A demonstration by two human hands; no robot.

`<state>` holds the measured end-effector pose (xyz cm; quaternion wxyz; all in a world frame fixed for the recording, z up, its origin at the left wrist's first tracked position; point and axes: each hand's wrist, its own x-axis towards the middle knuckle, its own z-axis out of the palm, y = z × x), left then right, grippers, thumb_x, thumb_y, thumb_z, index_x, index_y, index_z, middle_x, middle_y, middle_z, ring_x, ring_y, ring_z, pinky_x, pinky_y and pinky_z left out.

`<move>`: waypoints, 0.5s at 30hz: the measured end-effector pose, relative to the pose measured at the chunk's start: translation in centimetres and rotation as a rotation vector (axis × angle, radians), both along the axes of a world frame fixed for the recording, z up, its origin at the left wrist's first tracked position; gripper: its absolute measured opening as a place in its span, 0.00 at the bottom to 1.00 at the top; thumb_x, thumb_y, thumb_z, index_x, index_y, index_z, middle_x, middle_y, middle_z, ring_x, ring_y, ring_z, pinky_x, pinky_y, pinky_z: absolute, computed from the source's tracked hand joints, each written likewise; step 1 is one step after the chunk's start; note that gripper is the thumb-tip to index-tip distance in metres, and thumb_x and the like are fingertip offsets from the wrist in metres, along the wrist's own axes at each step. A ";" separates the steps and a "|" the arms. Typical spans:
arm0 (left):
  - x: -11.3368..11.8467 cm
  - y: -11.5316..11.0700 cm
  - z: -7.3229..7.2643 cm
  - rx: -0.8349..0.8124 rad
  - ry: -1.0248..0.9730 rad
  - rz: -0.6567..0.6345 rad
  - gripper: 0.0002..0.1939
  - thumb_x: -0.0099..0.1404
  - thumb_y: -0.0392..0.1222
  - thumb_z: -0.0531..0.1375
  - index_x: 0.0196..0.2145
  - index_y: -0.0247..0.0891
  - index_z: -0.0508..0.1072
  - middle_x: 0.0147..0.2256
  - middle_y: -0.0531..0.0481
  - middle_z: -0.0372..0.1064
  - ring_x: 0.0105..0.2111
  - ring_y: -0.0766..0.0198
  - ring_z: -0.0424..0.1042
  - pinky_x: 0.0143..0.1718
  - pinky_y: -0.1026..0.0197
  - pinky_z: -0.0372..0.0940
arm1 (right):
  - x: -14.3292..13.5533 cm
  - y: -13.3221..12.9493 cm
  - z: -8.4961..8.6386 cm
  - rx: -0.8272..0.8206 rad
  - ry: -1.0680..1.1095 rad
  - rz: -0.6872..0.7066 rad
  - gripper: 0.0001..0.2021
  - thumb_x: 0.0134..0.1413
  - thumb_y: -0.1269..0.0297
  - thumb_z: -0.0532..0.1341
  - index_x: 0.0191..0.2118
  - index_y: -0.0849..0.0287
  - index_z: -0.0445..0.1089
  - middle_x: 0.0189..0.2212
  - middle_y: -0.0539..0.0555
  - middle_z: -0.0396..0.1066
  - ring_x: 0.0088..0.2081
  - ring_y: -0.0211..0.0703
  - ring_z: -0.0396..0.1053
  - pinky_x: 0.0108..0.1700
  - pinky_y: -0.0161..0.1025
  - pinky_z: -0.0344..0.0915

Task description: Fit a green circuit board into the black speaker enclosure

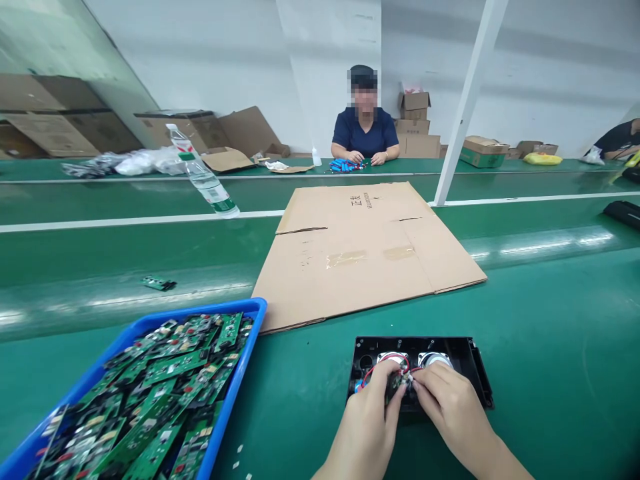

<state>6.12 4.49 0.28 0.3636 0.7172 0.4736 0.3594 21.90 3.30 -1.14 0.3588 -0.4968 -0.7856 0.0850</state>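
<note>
A black plastic speaker housing (pixel 470 360) lies on the green table in front of me, with two round speakers (pixel 434 360) set inside and red wires (pixel 367 377) looping across it. My left hand (pixel 370 410) is over the housing's left half, thumb and fingers closed around a small circuit board (pixel 396 383), mostly hidden by the fingers. From the right, my right hand (pixel 453 397) pinches a small white wire connector (pixel 409 377) at the board's edge. Whether the connector is seated in the board I cannot tell. A bit of blue shows beside the left fingers.
A blue tray (pixel 250 360) heaped with circuit boards stands on the left. Flattened cardboard (pixel 370 253) lies ahead. One loose board (pixel 159 283) and water bottles (pixel 210 187) are farther left. A white post (pixel 467 107) rises at right; a co-worker (pixel 365 130) sits opposite.
</note>
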 end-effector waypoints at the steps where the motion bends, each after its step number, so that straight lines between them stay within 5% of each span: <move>1: 0.0 0.0 0.0 0.003 0.001 -0.007 0.11 0.65 0.35 0.50 0.44 0.45 0.63 0.38 0.52 0.77 0.34 0.61 0.77 0.33 0.63 0.70 | 0.0 0.0 0.1 0.016 -0.015 0.001 0.10 0.63 0.71 0.49 0.35 0.60 0.66 0.27 0.50 0.66 0.28 0.37 0.63 0.29 0.35 0.61; 15: -0.2 0.3 0.7 0.029 0.269 -0.185 0.15 0.64 0.30 0.47 0.46 0.42 0.61 0.37 0.46 0.76 0.36 0.54 0.76 0.32 0.59 0.69 | 0.1 -0.2 0.5 0.197 -0.360 0.011 0.18 0.62 0.76 0.44 0.25 0.61 0.64 0.21 0.51 0.60 0.24 0.39 0.57 0.23 0.36 0.50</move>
